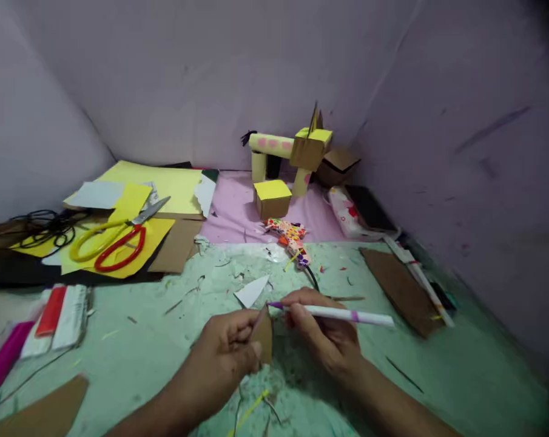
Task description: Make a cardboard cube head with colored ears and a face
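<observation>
Between the thumb and fingers of my left hand point(231, 346) is a small pointed piece of brown cardboard point(264, 340), held upright. My right hand point(322, 331) grips a white marker with a purple tip point(351, 314), its barrel lying nearly level. The purple tip touches or almost touches the top point of the cardboard; I cannot tell which. Just beyond my hands lies a white triangular paper piece point(252, 291). Farther back on the table are a small floral-patterned figure point(292, 237) and a cardboard box with a yellow top point(273, 200).
An animal model of tubes and boxes point(274, 145) stands at the back wall. Scissors with yellow and red handles point(124, 238) rest on papers at left. On the right are a brown cardboard strip point(399, 288) and a dark phone point(369, 207). Scraps litter the green tabletop point(142, 364).
</observation>
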Demonstrator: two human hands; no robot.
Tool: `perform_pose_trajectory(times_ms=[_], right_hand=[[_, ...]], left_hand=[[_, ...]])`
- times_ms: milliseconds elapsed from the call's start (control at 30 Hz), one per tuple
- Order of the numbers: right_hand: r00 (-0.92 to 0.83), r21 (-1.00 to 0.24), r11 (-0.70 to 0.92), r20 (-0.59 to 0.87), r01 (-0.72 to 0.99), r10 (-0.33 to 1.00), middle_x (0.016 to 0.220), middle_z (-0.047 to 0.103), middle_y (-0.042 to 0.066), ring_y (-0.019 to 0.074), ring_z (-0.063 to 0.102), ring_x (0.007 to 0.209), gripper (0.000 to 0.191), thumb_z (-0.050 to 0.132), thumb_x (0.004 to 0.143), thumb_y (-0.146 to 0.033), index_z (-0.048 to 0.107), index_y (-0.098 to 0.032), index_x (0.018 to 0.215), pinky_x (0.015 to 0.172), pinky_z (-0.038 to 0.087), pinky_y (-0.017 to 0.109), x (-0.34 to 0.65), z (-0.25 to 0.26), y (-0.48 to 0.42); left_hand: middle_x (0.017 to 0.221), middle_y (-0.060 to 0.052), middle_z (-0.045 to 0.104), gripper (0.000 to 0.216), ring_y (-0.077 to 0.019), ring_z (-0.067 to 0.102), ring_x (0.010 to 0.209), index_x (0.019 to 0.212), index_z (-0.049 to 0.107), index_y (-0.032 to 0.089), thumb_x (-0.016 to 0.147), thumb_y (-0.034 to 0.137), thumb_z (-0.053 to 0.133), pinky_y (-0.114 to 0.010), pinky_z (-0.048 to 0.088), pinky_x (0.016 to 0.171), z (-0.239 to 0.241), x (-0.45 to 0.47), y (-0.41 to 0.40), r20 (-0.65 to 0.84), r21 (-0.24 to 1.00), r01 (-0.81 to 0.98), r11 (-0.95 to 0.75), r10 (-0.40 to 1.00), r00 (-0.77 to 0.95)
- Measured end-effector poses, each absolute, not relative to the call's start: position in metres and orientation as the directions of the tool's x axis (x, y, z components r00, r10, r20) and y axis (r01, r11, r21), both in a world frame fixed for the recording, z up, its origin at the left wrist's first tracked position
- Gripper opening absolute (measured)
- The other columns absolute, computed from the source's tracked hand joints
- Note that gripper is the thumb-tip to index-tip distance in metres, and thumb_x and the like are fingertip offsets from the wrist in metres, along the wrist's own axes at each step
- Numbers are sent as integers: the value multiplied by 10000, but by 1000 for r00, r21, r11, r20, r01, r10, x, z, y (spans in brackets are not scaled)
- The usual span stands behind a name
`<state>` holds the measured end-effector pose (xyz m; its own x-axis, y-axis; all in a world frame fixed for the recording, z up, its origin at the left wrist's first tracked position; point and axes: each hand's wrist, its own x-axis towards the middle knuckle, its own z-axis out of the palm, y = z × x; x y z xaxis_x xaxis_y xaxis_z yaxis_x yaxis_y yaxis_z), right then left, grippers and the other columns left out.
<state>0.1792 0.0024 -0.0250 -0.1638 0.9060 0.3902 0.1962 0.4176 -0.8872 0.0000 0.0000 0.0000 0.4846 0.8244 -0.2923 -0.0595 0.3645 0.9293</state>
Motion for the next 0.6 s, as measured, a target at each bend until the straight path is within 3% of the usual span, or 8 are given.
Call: perform_pose_trajectory(times_ms=[300,467,600], right_hand=[[-162,-903,386,359,188,919,660,569,-22,107,542,594,172,480,901,-173,624,-211,814,556,419,216,178,-21,0],[-89,-902,405,396,151,914,655,578,-25,109,541,575,166,485,899,-162,634,-234,888,537,417,216,179,-23,-2],[-165,-884,437,412,166,896,703,609,-4,119,575,621,159,496,893,-157,643,-216,906,577,442,231,177,-23,1]], left_hand=[[546,59,490,239,-34,280,388,903,672,132,706,180,544,-177,179,367,2,1,-1,-331,924,-11,381,816,474],[543,57,483,224,-35,273,386,877,664,125,703,206,549,-178,170,364,2,0,-2,-353,921,21,388,811,467],[566,40,491,221,-55,325,433,846,662,125,683,233,561,-173,189,375,5,1,-2,-368,917,30,398,815,448]])
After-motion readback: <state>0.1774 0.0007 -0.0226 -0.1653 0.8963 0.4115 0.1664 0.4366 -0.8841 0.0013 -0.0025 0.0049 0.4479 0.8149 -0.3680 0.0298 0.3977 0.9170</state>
